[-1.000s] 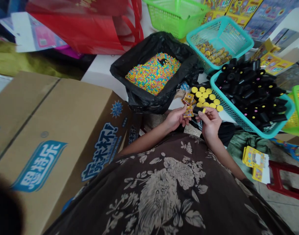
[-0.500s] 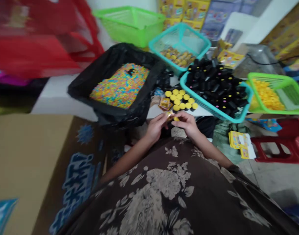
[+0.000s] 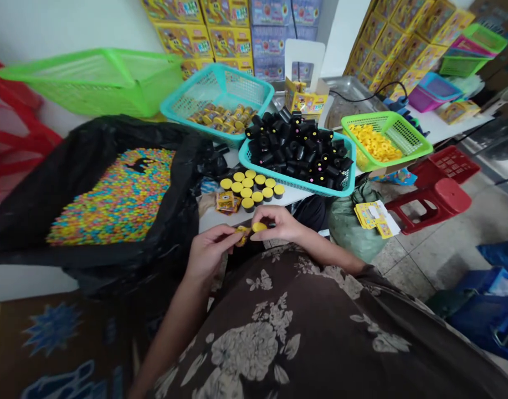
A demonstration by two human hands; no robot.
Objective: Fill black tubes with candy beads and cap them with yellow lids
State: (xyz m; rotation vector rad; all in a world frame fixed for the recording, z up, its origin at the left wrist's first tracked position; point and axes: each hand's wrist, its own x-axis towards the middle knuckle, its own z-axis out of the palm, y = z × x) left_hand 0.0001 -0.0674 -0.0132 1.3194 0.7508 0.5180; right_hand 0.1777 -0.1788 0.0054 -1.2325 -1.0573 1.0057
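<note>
My left hand [image 3: 208,249] pinches a small gold-yellow printed label [image 3: 242,237] between thumb and fingertips. Close beside it, my right hand [image 3: 281,224] has its fingers closed on a small yellow-lidded jar [image 3: 259,227]; the jar's lower part is mostly hidden. Label and jar appear to touch, though I cannot tell whether they are stuck together. Just beyond my hands, several black jars with yellow lids [image 3: 246,192] stand upright on the white table [image 3: 210,220]. A small pile of yellow printed labels [image 3: 226,200] lies to their left.
Left is a black plastic bag [image 3: 185,183] of colourful candies [image 3: 124,199]. Behind the jars are a teal basket [image 3: 295,184] heaped with black containers [image 3: 297,147] and another teal basket [image 3: 218,72] of gold-wrapped pieces. A green basket [image 3: 415,149] holds yellow pieces; a red stool [image 3: 451,202] stands right.
The view has swung to the right and sharpened, so things sit further left. Both hands keep hold of the label and the jar; the jar's yellow lid now shows more plainly.
</note>
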